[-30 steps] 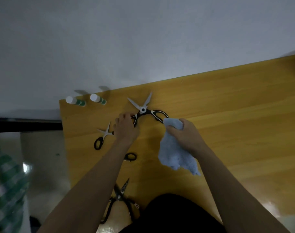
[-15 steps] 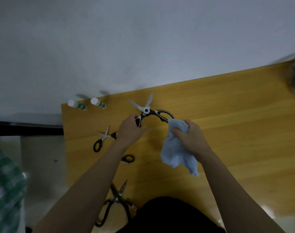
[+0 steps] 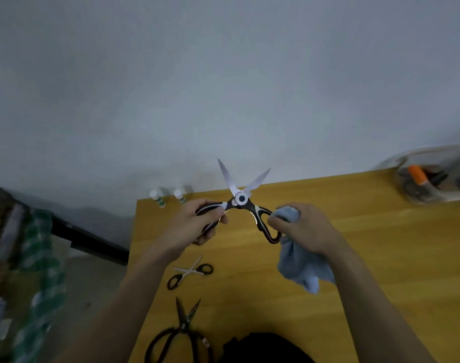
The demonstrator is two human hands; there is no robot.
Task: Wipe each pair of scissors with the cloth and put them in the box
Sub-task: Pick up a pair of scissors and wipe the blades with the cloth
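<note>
Large kitchen scissors (image 3: 241, 199) with black-and-white handles are held up above the wooden table (image 3: 367, 258), blades spread open and pointing away. My left hand (image 3: 194, 226) grips their left handle. My right hand (image 3: 304, 229) holds a light blue cloth (image 3: 299, 265), bunched against the right handle while the rest hangs down. Small black-handled scissors (image 3: 190, 272) lie on the table below my left hand. All-black scissors (image 3: 180, 334) lie at the near edge. A clear box (image 3: 433, 176) with tools inside stands at the far right.
Two small white-capped bottles (image 3: 168, 197) stand at the table's far left corner against the grey wall. A green checked cloth (image 3: 37, 271) hangs left of the table, beside a dark rail. The table's left edge drops to the floor.
My left hand took the large scissors by a handle and lifted them off the table. My right hand brought the cloth up to the other handle. The view tilted and the box came in.
</note>
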